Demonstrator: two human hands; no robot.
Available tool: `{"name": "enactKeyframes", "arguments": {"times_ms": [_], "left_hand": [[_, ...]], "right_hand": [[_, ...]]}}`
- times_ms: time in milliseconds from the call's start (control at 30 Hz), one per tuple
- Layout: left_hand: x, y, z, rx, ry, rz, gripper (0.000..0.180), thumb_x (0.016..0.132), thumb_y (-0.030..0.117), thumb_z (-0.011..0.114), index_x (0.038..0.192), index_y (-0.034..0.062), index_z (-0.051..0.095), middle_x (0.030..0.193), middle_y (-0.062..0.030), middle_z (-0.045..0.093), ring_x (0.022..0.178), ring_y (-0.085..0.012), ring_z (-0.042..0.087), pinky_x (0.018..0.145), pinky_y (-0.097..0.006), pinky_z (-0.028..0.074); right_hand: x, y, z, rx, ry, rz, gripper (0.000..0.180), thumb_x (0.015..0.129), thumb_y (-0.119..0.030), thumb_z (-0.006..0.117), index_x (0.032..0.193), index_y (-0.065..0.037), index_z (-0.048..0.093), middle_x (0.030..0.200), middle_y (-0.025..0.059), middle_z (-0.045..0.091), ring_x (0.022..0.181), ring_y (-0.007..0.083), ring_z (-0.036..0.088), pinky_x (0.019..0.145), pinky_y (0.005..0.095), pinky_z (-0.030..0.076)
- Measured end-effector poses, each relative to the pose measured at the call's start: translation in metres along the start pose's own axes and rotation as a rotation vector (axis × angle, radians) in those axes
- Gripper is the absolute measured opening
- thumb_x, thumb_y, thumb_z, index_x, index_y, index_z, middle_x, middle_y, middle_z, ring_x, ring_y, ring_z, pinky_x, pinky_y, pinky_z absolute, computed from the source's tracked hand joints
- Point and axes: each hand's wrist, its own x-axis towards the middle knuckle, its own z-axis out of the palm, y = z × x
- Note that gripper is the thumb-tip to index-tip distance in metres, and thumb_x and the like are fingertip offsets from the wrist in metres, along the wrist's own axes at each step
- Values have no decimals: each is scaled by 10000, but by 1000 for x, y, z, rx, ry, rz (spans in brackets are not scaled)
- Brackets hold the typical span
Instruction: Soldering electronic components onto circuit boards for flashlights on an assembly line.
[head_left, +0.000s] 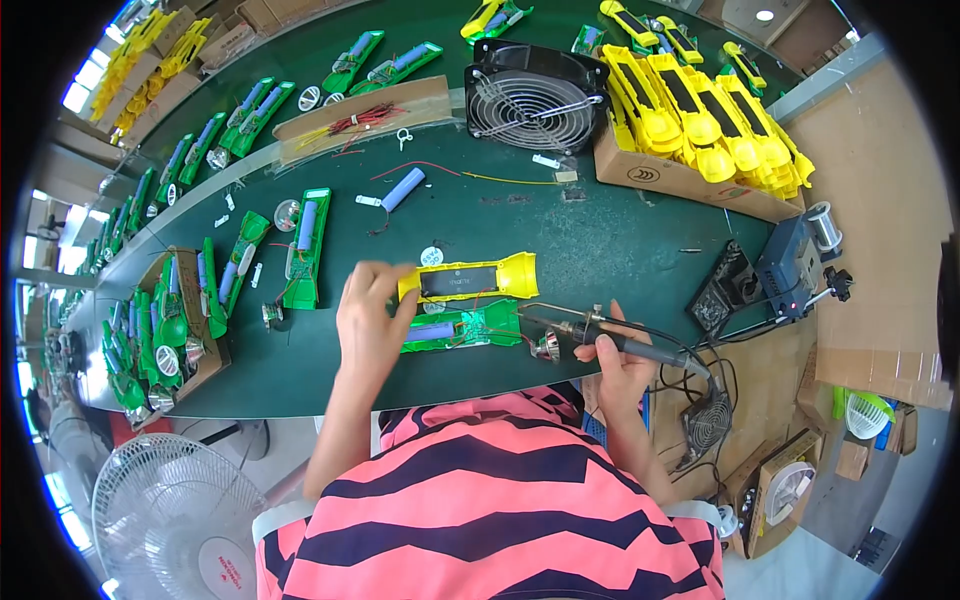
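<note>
Torch halves lie before us on the dark green worktable (600, 250): a long yellow plastic torch shell (470, 279) with its axis running left to right, wide flared head toward our right, and just below it a green plastic torch half with exposed wiring and a blue cell (462, 328), parallel to it. Our left hand (368, 318) reaches forward, fingers curled onto the yellow shell's left end, pinching it. Our right hand (622, 362) is wrapped fully round a black-handled soldering iron (600, 332), its metal tip pointing left toward the green half's right end.
</note>
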Motion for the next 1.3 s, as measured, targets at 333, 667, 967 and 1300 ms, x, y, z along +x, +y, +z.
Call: {"name": "enactKeyframes", "arguments": {"times_ms": [333, 667, 967, 1300], "left_hand": [[-36, -22, 7, 53, 209, 53, 230, 664, -2, 584, 883, 67, 579, 924, -138, 474, 731, -293, 550, 602, -390, 475], [-13, -30, -16, -122, -4, 425, 490, 566, 99, 767, 928, 8, 449, 1059, -222, 472, 966, -359, 487, 812, -413, 409], [290, -153, -47, 90, 384, 44, 424, 674, 132, 702, 902, 32, 359, 807, -187, 512, 792, -365, 516, 682, -424, 416], [367, -201, 19, 736, 277, -14, 442, 787, 472, 536, 844, 38, 594, 896, -114, 554, 918, -273, 532, 780, -380, 445]], "right_hand": [[2, -2, -26, -72, 228, -74, 213, 811, -38, 550, 990, 42, 467, 661, 123, 595, 546, 154, 590, 609, 263, 497], [33, -1, -38, -233, 292, -178, 133, 825, -80, 538, 917, 3, 490, 625, 95, 569, 532, 165, 551, 532, 264, 451], [47, -2, -31, -289, 339, -119, 113, 825, -64, 522, 904, 13, 501, 663, 99, 567, 546, 147, 559, 518, 243, 457], [49, -9, -21, -257, 546, 92, 122, 800, -29, 520, 898, 16, 462, 583, 96, 576, 523, 158, 569, 1008, 416, 291]]}}
